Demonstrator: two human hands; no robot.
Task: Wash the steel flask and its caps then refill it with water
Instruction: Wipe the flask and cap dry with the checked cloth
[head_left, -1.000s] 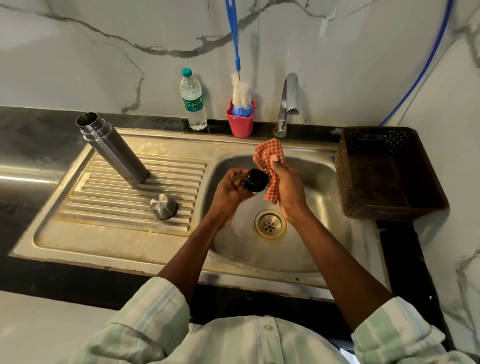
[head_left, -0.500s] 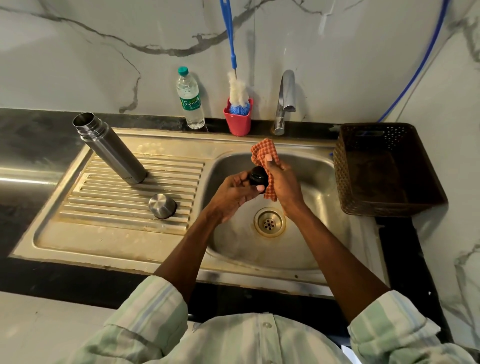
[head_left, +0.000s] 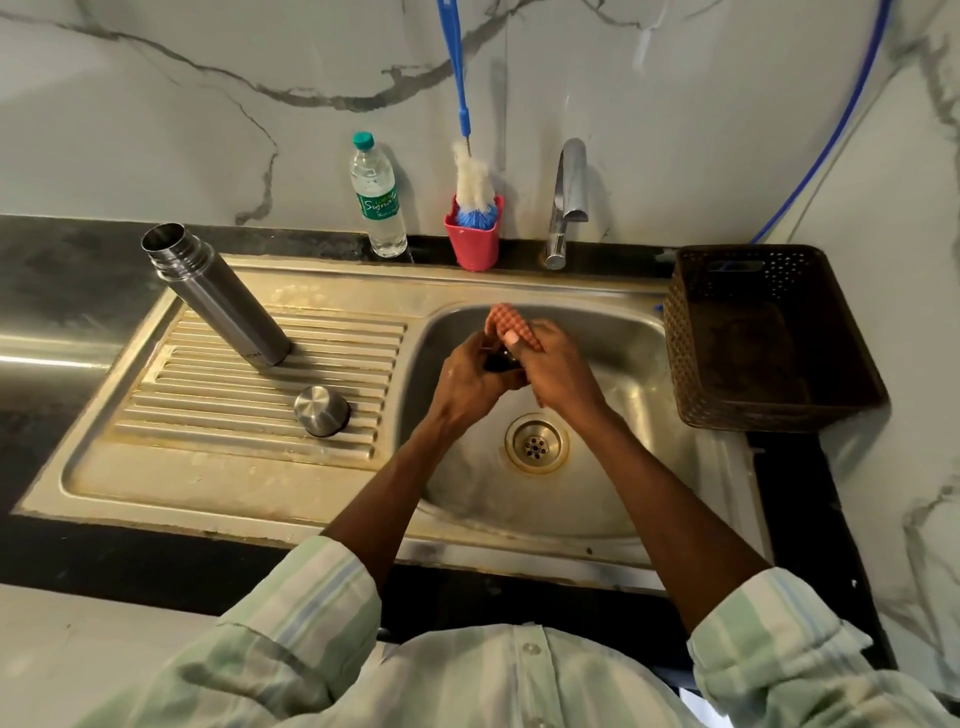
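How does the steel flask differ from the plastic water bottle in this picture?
The steel flask stands on the ribbed draining board, while the plastic water bottle stands behind the sink against the wall. The steel flask is open, with no cap on its mouth; the plastic water bottle has its green cap on. The steel flask is opaque metal; the plastic water bottle is clear and has a green label. Neither is touched by a hand.

The person is wearing a pale green and white striped shirt (head_left: 498, 686) with small white buttons, its sleeves (head_left: 311, 613) sitting rolled up the forearms.
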